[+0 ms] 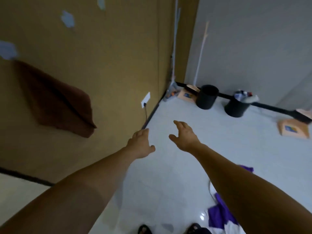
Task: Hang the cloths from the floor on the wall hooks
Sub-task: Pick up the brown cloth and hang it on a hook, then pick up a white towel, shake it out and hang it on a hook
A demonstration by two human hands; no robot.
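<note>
A brown cloth [55, 100] hangs on the tan wall at the left, below a pale blue hook [7, 50]. Two more pale blue hooks [67, 19] sit higher on the wall, bare. A purple cloth [219, 215] lies on the white floor at the lower right, partly hidden behind my right forearm, with white fabric beside it. My left hand [141, 143] and my right hand [184, 135] both reach out over the floor, fingers spread, holding nothing.
Two black bins [206, 96] stand by the far grey wall; the right one holds rubbish. Orange boxes [294, 129] lie on the floor nearby. A white socket [145, 100] with a cable sits low on the tan wall. My sandalled feet [145, 229] show at the bottom edge.
</note>
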